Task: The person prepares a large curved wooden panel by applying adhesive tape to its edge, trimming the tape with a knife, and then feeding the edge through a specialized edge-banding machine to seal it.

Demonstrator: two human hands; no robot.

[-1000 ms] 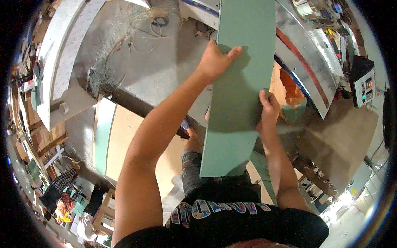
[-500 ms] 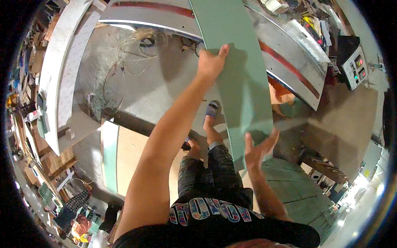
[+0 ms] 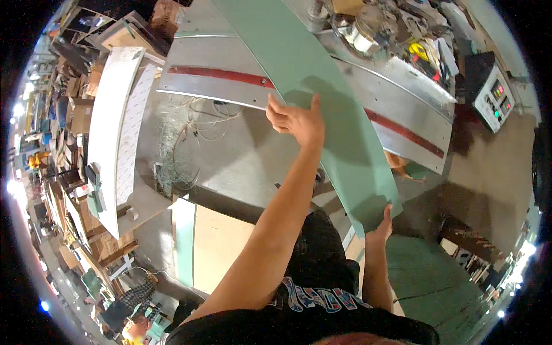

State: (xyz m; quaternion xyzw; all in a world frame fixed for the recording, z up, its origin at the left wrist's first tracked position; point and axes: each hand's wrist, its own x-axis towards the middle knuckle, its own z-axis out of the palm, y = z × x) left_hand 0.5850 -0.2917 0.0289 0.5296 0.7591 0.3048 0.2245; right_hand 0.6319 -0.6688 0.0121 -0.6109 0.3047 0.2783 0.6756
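A long pale green board (image 3: pixel 345 138) slants from the far side toward me, its far part lying across a grey metal machine table (image 3: pixel 402 100). My left hand (image 3: pixel 302 123) is at the board's left edge, thumb and index finger spread apart and the other fingers loosely curled beyond the edge. At the near end, my right hand (image 3: pixel 379 230) grips the board's corner, its thumb along the edge and its fingers hidden underneath.
Red strips (image 3: pixel 408 133) run along the machine table. A control box (image 3: pixel 491 98) with lit displays stands at right, and tools and scraps clutter the far right. White panels (image 3: pixel 112 138) stand at left. Clear strapping (image 3: pixel 201 118) lies on the floor. Near left, a person (image 3: pixel 129 305) bends over.
My right hand has gone from spread and apart to gripping the board's near end. My left hand's fingers have come out from under the edge. The view has shifted.
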